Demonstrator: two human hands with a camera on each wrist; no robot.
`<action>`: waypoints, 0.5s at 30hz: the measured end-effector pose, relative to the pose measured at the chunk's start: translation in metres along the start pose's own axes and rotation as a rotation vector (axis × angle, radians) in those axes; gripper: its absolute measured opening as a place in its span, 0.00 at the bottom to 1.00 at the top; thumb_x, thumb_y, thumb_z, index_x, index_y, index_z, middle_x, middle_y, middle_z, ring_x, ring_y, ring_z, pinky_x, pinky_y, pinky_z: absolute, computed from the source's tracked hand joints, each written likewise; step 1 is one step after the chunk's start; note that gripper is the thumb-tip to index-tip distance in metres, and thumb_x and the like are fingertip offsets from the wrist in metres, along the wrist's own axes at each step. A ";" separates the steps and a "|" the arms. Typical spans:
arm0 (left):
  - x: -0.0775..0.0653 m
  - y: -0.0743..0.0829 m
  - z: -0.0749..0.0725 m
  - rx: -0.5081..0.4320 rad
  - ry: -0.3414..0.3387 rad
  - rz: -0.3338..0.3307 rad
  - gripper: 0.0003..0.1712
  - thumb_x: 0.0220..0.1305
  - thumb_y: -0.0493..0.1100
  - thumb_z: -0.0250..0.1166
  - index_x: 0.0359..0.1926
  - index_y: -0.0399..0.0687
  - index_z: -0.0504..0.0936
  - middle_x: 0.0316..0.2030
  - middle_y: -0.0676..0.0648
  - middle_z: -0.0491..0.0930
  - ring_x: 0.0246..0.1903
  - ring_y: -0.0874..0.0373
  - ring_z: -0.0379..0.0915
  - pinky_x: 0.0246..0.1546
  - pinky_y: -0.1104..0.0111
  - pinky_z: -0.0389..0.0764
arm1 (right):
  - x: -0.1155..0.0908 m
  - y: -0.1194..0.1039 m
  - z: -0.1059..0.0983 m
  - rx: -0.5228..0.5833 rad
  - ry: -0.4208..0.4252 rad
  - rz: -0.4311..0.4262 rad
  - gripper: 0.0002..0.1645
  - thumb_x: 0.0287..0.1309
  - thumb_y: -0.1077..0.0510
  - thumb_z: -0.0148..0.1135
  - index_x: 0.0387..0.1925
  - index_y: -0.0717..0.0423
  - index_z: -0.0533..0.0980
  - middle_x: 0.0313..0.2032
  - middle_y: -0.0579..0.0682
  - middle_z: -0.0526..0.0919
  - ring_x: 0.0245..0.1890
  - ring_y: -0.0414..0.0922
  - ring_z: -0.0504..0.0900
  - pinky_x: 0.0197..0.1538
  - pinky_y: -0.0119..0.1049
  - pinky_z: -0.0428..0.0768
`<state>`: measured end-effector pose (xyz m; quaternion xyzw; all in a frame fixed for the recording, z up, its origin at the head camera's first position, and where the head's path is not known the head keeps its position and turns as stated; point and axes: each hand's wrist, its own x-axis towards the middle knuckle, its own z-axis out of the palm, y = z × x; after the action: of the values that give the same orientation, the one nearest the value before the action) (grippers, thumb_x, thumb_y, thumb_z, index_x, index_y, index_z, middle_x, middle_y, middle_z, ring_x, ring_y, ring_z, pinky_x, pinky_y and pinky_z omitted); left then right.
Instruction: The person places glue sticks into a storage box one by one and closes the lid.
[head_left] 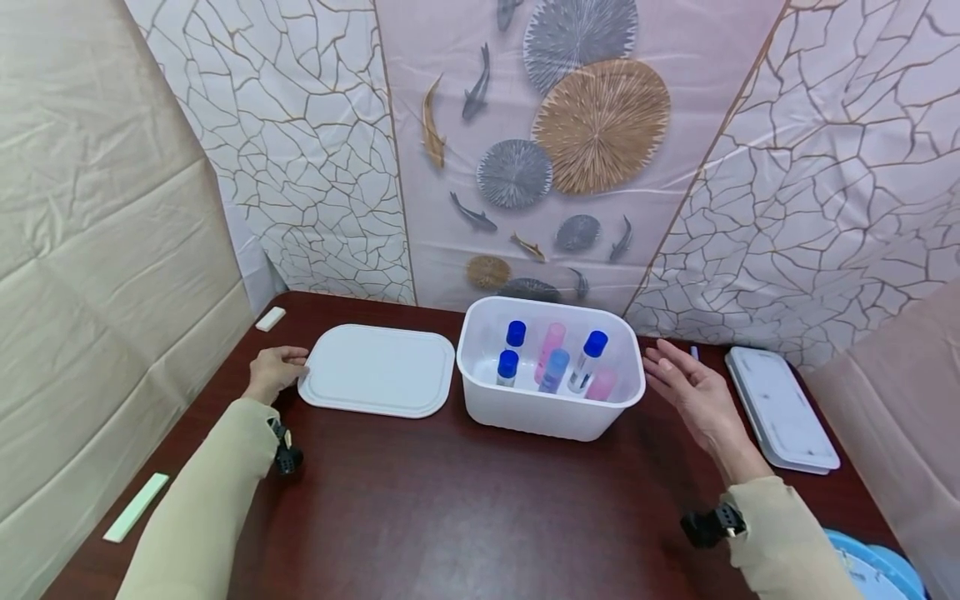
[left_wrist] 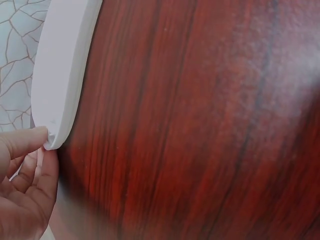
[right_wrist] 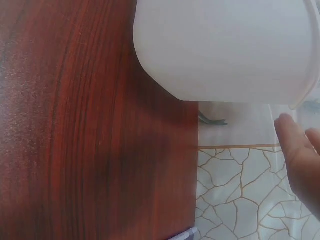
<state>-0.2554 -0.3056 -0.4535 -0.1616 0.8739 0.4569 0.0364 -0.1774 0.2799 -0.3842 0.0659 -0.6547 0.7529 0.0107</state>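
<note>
At the left, my left hand (head_left: 273,373) pinches the near-left end of a flat white lid (head_left: 378,371) that has rounded corners. The left wrist view has the thumb on top of the lid's edge and fingers below it. A white plastic bin (head_left: 536,414) stands right of the lid. Inside it are several small bottles: clear ones with dark blue caps (head_left: 596,342), a light blue one (head_left: 555,369) and pink ones (head_left: 552,346). My right hand (head_left: 697,402) is held beside the bin's right end, fingers extended toward its rim and holding nothing.
A white flat case (head_left: 783,408) lies at the table's right. A blue round container (head_left: 877,567) sits at the lower right. A small white block (head_left: 271,318) and a pale green strip (head_left: 136,507) lie along the left edge. Patterned cloth (head_left: 315,142) hangs behind the table.
</note>
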 end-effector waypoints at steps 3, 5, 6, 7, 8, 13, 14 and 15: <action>-0.001 0.001 -0.001 0.029 0.003 -0.026 0.21 0.59 0.33 0.61 0.54 0.32 0.76 0.44 0.38 0.81 0.26 0.70 0.71 0.27 0.78 0.76 | -0.004 -0.002 0.000 0.066 0.037 -0.027 0.39 0.65 0.63 0.53 0.68 0.74 0.47 0.45 0.38 0.81 0.46 0.33 0.81 0.48 0.27 0.79; -0.002 0.002 -0.002 0.053 -0.003 -0.031 0.20 0.61 0.34 0.60 0.54 0.32 0.76 0.47 0.36 0.79 0.28 0.68 0.72 0.27 0.77 0.76 | -0.005 -0.003 0.001 0.103 0.056 -0.050 0.35 0.64 0.65 0.53 0.68 0.71 0.52 0.45 0.40 0.82 0.46 0.34 0.82 0.48 0.27 0.79; -0.002 0.003 -0.003 0.068 -0.007 -0.034 0.20 0.61 0.35 0.59 0.54 0.33 0.76 0.49 0.35 0.79 0.28 0.67 0.73 0.28 0.76 0.76 | -0.006 -0.003 0.001 0.123 0.065 -0.066 0.33 0.64 0.65 0.53 0.67 0.70 0.55 0.44 0.41 0.83 0.45 0.35 0.82 0.48 0.27 0.79; -0.003 0.004 -0.004 0.082 -0.010 -0.034 0.20 0.62 0.36 0.58 0.54 0.33 0.76 0.50 0.35 0.78 0.29 0.67 0.73 0.28 0.76 0.76 | -0.006 -0.004 0.002 0.145 0.071 -0.085 0.31 0.64 0.66 0.52 0.66 0.69 0.59 0.44 0.42 0.83 0.45 0.36 0.82 0.48 0.28 0.79; -0.003 0.006 -0.005 0.088 -0.014 -0.031 0.19 0.62 0.36 0.58 0.54 0.33 0.76 0.50 0.35 0.78 0.29 0.66 0.73 0.28 0.75 0.76 | -0.006 -0.004 0.002 0.170 0.075 -0.106 0.27 0.64 0.67 0.52 0.64 0.66 0.63 0.44 0.44 0.84 0.45 0.38 0.83 0.48 0.28 0.79; -0.004 0.011 -0.011 0.121 -0.016 -0.019 0.19 0.61 0.37 0.58 0.53 0.34 0.77 0.45 0.38 0.78 0.28 0.62 0.73 0.27 0.74 0.75 | -0.004 -0.012 0.009 0.239 0.101 -0.187 0.19 0.63 0.68 0.53 0.54 0.57 0.76 0.44 0.49 0.85 0.44 0.41 0.84 0.48 0.30 0.79; -0.005 0.011 -0.013 0.125 -0.014 -0.017 0.19 0.61 0.37 0.58 0.53 0.34 0.77 0.43 0.39 0.79 0.27 0.62 0.73 0.27 0.73 0.75 | -0.004 -0.015 0.012 0.243 0.109 -0.197 0.18 0.62 0.68 0.53 0.53 0.56 0.77 0.43 0.49 0.85 0.44 0.41 0.84 0.48 0.30 0.79; -0.005 0.011 -0.015 0.132 -0.013 -0.021 0.20 0.61 0.37 0.58 0.54 0.34 0.77 0.41 0.40 0.79 0.26 0.62 0.73 0.26 0.73 0.75 | -0.004 -0.018 0.015 0.248 0.119 -0.203 0.19 0.62 0.68 0.53 0.53 0.57 0.77 0.43 0.50 0.85 0.43 0.41 0.84 0.48 0.30 0.79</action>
<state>-0.2533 -0.3103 -0.4350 -0.1652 0.9002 0.3989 0.0573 -0.1702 0.2678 -0.3652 0.0879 -0.5449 0.8256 0.1173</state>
